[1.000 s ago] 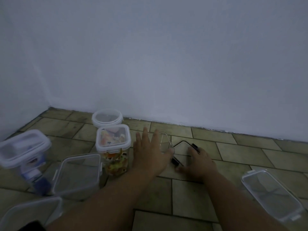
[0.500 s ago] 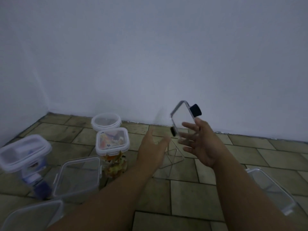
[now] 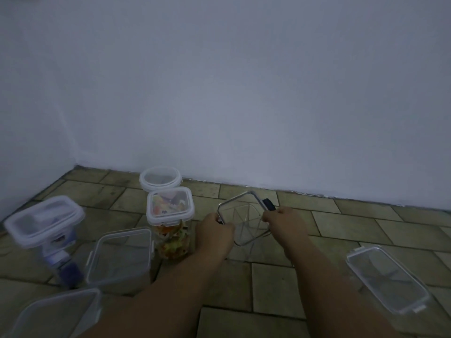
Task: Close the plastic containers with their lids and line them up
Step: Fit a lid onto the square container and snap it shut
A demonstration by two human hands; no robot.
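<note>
A clear square lid with black clips (image 3: 241, 213) lies on top of a clear container (image 3: 246, 240) on the floor tiles in the middle. My left hand (image 3: 214, 234) grips the lid's left edge. At the right edge, beside a black clip (image 3: 269, 205), my right hand (image 3: 284, 226) holds it. To the left stands a tall lidded container with colourful contents (image 3: 170, 220), and behind it a round lidded container (image 3: 161, 179). A tilted lidded container (image 3: 44, 223) stands at the far left.
A clear rectangular container (image 3: 122, 257) sits front left, another (image 3: 53, 313) at the bottom left corner. A long rectangular container with a lid (image 3: 388, 279) lies to the right. A white wall (image 3: 244, 93) bounds the tiled floor behind.
The right hand lifted the lid off the floor, held it up tilted, and has now brought it down onto the clear container. The left hand moved from flat on the floor to the lid's left edge.
</note>
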